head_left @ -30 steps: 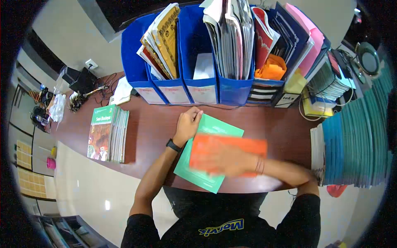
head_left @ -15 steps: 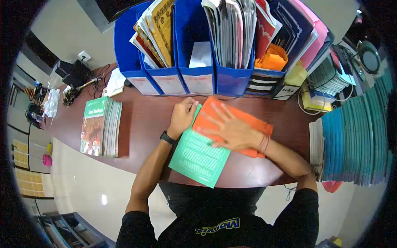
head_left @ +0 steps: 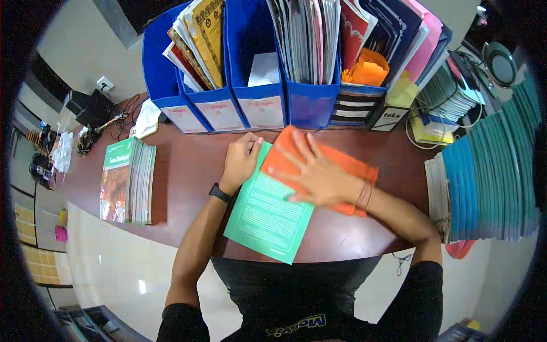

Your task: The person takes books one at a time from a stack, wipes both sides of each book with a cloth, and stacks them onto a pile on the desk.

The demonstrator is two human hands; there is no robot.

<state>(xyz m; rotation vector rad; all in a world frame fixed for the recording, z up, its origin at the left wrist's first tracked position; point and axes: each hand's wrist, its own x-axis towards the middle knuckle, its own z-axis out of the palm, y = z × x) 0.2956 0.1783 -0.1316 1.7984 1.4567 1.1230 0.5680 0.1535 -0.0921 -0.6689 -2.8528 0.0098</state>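
A green book (head_left: pixel 269 219) lies tilted on the table in front of me, its text-covered side up. My left hand (head_left: pixel 240 162) is closed at its upper left corner, fingers curled on the edge; a dark band circles that wrist. Across the book's upper right part and onto the table spreads an orange cloth (head_left: pixel 352 165). Flat on this cloth rests my right hand (head_left: pixel 323 179), fingers spread and a little blurred by motion, with the thumb side over the book's cover.
Several green books (head_left: pixel 117 182) stand stacked at the left on the brown table (head_left: pixel 188 171). Blue file holders (head_left: pixel 256 108) full of papers line the back. To the right rises a tall row of blue and green books (head_left: pixel 484 182). Cables and a black box (head_left: pixel 91 108) sit far left.
The view has shifted slightly, so the objects at the left appear further left. My right hand and the orange cloth have moved only a little over the book; my left hand keeps its corner.
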